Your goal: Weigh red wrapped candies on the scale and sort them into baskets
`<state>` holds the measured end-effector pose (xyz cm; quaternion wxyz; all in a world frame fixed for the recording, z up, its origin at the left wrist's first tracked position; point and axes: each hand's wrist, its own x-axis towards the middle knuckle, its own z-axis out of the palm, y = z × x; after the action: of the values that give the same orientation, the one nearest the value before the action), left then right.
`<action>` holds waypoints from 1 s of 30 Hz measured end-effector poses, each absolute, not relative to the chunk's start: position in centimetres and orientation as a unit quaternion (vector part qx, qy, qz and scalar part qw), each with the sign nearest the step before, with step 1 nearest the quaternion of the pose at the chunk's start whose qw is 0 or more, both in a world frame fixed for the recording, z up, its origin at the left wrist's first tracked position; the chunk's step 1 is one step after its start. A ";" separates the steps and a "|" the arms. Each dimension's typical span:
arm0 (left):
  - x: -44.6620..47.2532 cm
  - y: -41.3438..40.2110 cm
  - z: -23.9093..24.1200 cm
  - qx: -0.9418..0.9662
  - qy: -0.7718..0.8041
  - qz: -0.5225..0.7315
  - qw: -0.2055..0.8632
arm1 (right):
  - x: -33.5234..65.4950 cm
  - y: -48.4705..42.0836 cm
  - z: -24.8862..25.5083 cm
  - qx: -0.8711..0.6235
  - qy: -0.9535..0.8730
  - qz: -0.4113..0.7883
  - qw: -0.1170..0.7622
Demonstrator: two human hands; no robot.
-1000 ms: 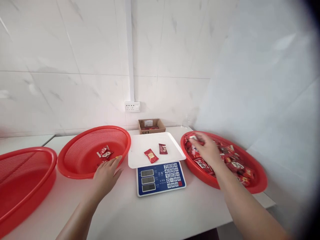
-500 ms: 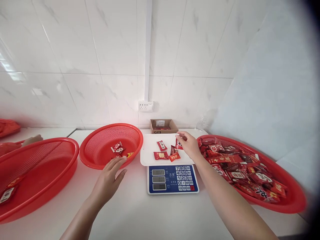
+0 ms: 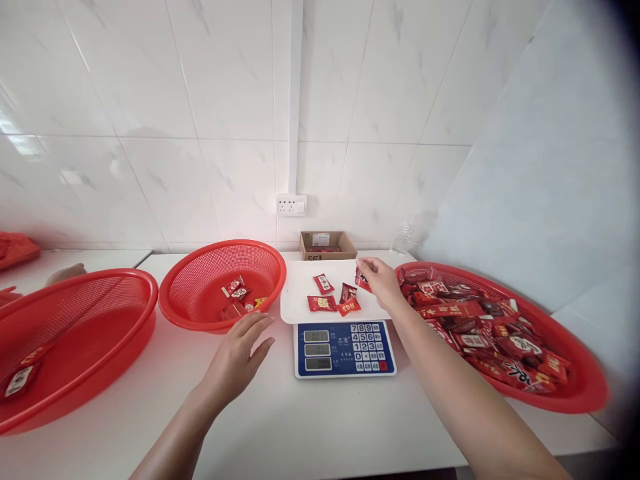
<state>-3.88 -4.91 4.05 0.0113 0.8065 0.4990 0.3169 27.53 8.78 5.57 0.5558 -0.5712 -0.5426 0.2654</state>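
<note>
Over the right side of the white scale pan (image 3: pixel 295 273), my right hand (image 3: pixel 381 280) pinches a red snack packet (image 3: pixel 362 280) between thumb and fingers. Several small wrapped packets lie on the pan, among them a red packet (image 3: pixel 322 303) and an orange-red packet (image 3: pixel 349 307). The blue keypad panel of the weighing scale (image 3: pixel 344 348) faces me, its displays faint. My left hand (image 3: pixel 243 353) is open with nothing in it, fingers apart, just in front of the middle red basket (image 3: pixel 183 280), which holds a few packets.
A big red basket (image 3: pixel 590 393) heaped with snack packets stands on the right. Another red basket (image 3: pixel 115 347) is on the left, with a person's hand (image 3: pixel 66 274) behind it. A cardboard box (image 3: pixel 329 247) sits at the wall below a socket (image 3: pixel 291 205).
My left hand has moved slightly to the right, still open. My right hand keeps hold of the packet above the pan, shifted a little. The view has tilted slightly.
</note>
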 end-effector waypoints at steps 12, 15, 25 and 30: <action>-4.9 -5.5 3.8 0.794 0.523 0.310 0.028 | 27.3 6.5 5.6 -0.532 -0.463 0.369 0.605; -4.8 -6.4 3.9 0.772 0.543 0.317 0.092 | 28.4 2.0 5.6 -0.522 -0.423 0.341 0.658; 3.2 -9.9 4.0 0.767 0.388 0.178 0.480 | 22.4 -11.0 0.9 -0.558 -0.604 0.232 0.520; 5.1 -10.1 3.1 0.782 0.419 0.126 0.444 | 21.0 -12.2 -0.4 -0.527 -0.644 0.250 0.494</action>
<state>5.14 -10.10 3.11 0.4439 0.7821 0.4188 0.1259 20.98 -12.20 -0.44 0.4944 -0.5270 -0.6444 0.2500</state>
